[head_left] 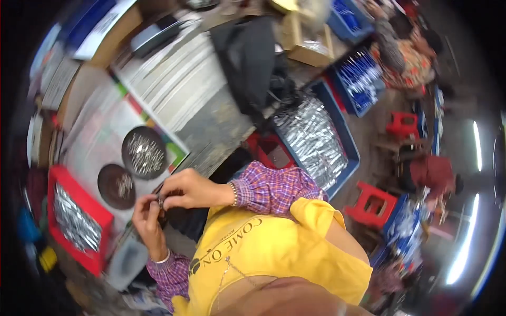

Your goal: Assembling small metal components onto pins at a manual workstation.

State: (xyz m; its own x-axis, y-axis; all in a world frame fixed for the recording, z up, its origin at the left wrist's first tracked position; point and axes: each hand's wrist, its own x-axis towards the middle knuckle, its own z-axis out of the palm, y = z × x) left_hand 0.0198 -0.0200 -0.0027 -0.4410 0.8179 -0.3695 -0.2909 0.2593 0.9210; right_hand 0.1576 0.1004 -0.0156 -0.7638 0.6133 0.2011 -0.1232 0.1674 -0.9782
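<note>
My left hand [149, 224] and my right hand [188, 190] meet in front of my body, close to the table's near edge. Both have their fingers pinched together around a small, dark metallic piece [161, 201], too small and blurred to name. Just beyond them on the table stand two dark round bowls. The larger bowl [127, 154] has many small shiny metal parts in it, and the smaller bowl [107, 190] contains a little heap of similar bits.
A red tray [108, 224] of silvery metal pieces sits at the left. To my right is a blue crate [354, 158] full of shiny metal parts, with red stools [371, 204] near it. Black cloth [245, 63] hangs beyond the table. Other people work at the far right.
</note>
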